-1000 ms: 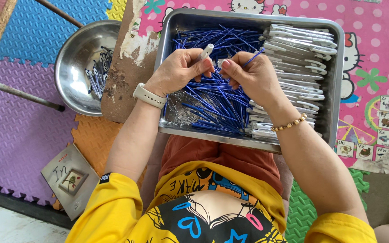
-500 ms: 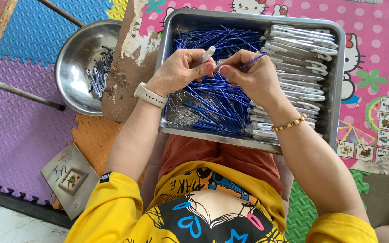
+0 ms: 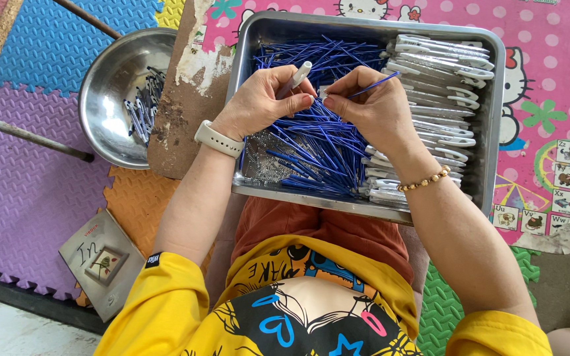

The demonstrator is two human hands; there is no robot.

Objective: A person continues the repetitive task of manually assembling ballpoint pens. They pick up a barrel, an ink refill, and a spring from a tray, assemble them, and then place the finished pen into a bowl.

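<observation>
Blue refill (image 3: 372,84) pinched in right hand (image 3: 371,109), slanting up-right; grey barrel (image 3: 296,77) gripped in left hand (image 3: 262,105).

The left hand (image 3: 262,102) closes round most of the white pen barrel (image 3: 296,77), so only its upper end shows, and where the fingertips of both hands meet is too small to make out. The right hand (image 3: 374,109) covers the lower part of the thin blue refill (image 3: 371,84) it pinches. Both hands hide part of the heap of blue refills (image 3: 318,148) in the metal tray (image 3: 496,118) (the fine silvery bits (image 3: 262,161) in its corner are too tiny to tell). The contents of the steel bowl (image 3: 110,99) are small, dark and unclear. The frame cuts off the pink mat (image 3: 549,79) at the top and right.
</observation>
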